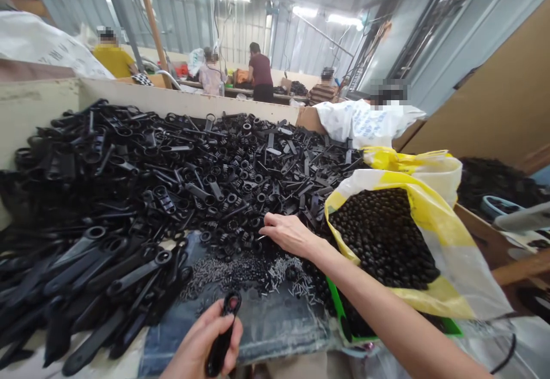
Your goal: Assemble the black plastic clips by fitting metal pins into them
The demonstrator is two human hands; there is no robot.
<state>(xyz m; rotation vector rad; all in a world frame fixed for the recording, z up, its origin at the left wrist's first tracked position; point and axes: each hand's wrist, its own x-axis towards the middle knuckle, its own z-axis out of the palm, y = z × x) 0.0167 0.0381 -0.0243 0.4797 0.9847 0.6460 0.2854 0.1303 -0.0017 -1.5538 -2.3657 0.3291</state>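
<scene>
At the front edge, my left hand [206, 342] is closed around a black ring-ended handle [222, 339], its ring end tilted up. My right hand [286, 233] reaches out over the pile, thumb and fingertips pinched on a thin, pale metal pin [262, 237]. Just beyond those fingertips lie black toothed rings [244, 224]. Nearer to me, a heap of small metal pins [286, 273] and a spread of tiny grey parts [215, 270] lie on a worn blue cloth [275, 322]. The inside of my left palm is hidden.
Ring-ended black handles [86, 270] are stacked at left. Loose black parts [172, 167] fill the bench up to its back board [193, 107]. At right, a yellow-white bag [468, 259] of small black balls sits in a green tray [339, 310]. Several people work farther back.
</scene>
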